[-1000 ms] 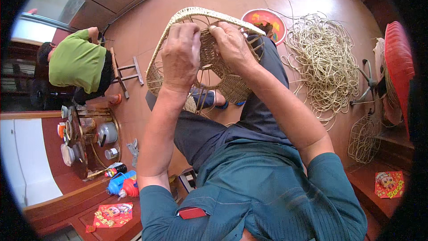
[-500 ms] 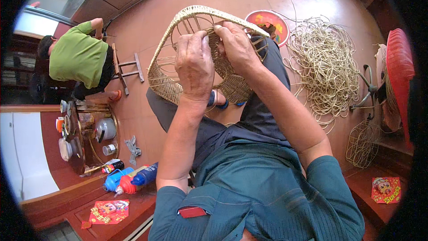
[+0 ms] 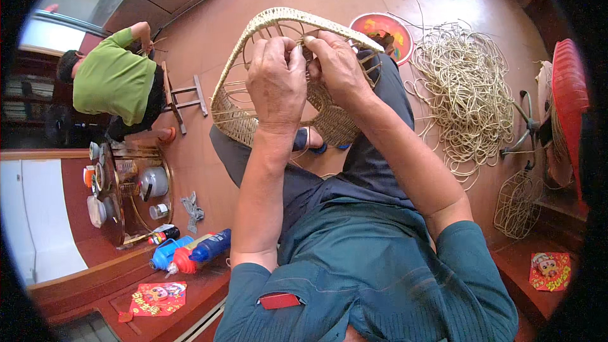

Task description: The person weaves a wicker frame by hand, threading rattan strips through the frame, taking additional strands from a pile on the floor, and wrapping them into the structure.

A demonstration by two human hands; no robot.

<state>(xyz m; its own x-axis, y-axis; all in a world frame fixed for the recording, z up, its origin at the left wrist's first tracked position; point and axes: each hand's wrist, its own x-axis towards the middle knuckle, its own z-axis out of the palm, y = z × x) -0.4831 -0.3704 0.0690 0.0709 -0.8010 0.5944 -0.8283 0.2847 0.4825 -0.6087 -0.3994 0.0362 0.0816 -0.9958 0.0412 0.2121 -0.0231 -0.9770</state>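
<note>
A half-woven basket (image 3: 235, 121) of pale straw cord rests tilted between my knees, its thick braided rim curving along the far side. Bare frame rods show between the woven parts. My left hand (image 3: 276, 88) is closed in a pinch over the middle of the basket. Close beside it, my right hand (image 3: 337, 68) pinches too, thumb and fingertips almost meeting the left ones. A short bit of straw cord (image 3: 300, 44) shows between the fingertips; the rest of it is hidden by my fingers.
A big heap of loose cord (image 3: 465, 98) lies on the floor at right, beside a red basin (image 3: 382, 30). A red chair (image 3: 568, 107) stands farther right. At left, a person in a green shirt (image 3: 114, 82) sits near a low table (image 3: 116, 206); vacuum flasks (image 3: 209, 246) lie nearer.
My left hand has shifted slightly, its fingers curling more near the right fingertips. The basket stays almost in place. The person at left has raised an arm a little.
</note>
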